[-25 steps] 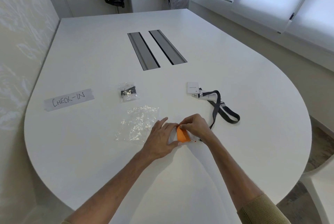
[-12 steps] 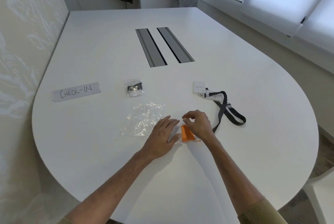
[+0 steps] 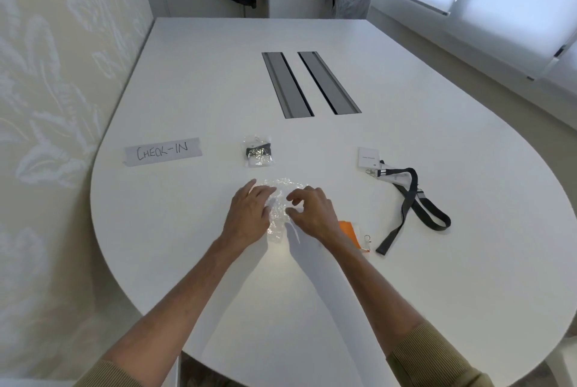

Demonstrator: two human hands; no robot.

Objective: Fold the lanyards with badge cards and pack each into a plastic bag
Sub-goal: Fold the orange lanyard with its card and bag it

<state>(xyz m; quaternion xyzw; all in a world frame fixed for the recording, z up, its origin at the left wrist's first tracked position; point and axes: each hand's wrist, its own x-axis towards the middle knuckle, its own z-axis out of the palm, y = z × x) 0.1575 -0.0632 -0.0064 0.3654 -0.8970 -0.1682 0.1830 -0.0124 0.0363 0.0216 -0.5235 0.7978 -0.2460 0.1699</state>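
A crumpled clear plastic bag lies on the white table under both hands. My left hand rests flat on its left part with fingers straight. My right hand has curled fingers, and thumb and forefinger pinch the bag's right edge. The folded orange lanyard with its white card and metal clip lies free on the table just right of my right wrist. A dark grey lanyard with a white badge card lies unfolded further right. A packed bag with a dark lanyard sits beyond the hands.
A paper label reading CHECK-IN lies at the left. Two grey cable slots run along the table's middle. A wall borders the table's left side, and its curved edge runs close on the near and right sides.
Both hands let go of the orange lanyard, left it on the table, and moved left and forward onto the clear bag. The camera also shifted closer.
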